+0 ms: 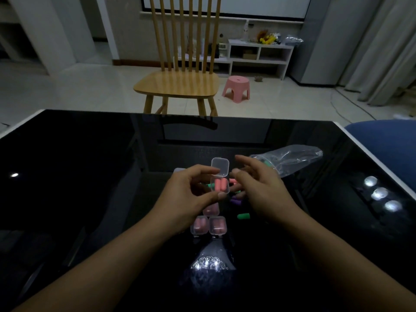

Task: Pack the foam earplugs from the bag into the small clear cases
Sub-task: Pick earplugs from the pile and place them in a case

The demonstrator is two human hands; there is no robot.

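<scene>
Open case (219, 184), desk centre: two pink earplugs inside, lid up, pinched by left hand (191, 194). Right hand (258, 188) at 3 o'clock, fingers loose, holding nothing visible. Filled cases (208, 225) at 6 o'clock: three. Loose earplugs (243, 215) and bag (290, 161) at 2 o'clock remain.

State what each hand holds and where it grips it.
The left hand pinches the open clear case with pink earplugs by its left-hand side and near corner, lid up. The right hand hovers beside it; whether it holds anything cannot be told.
</scene>
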